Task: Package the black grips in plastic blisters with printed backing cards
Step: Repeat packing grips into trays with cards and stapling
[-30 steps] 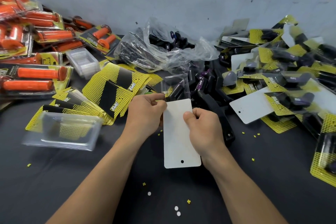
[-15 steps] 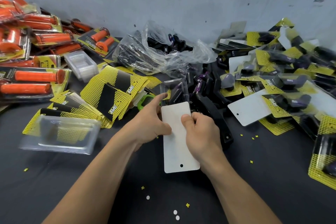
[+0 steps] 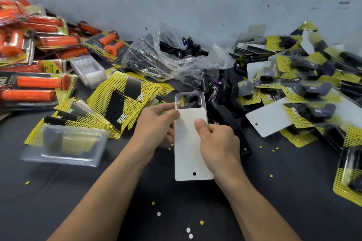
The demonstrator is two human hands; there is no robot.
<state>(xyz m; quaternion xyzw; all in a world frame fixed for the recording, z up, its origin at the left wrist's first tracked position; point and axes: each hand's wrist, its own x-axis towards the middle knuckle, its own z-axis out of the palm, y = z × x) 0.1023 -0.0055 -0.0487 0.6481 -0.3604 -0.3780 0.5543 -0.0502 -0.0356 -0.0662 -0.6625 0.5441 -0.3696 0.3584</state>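
Note:
Both hands hold one package over the dark table. Its backing card (image 3: 188, 148) faces me with its plain white back, hang hole near me. A clear blister (image 3: 189, 100) with a black grip inside sticks out past the card's far end. My left hand (image 3: 156, 125) pinches the card's upper left edge where it meets the blister. My right hand (image 3: 217, 143) grips the card's right side, thumb pressed flat on the white face. Loose black grips (image 3: 221, 94) lie just behind the package.
Printed yellow-and-black cards (image 3: 121, 101) fan out at left, with an empty blister (image 3: 64, 145) lying on them. Orange packaged grips (image 3: 37, 84) are stacked far left. A clear bag of black grips (image 3: 176, 55) sits at the back. Finished black packs (image 3: 305, 92) pile up at right.
The card sits a little farther into the blister than a second ago. My left hand has shifted from the card's top edge to its upper left side.

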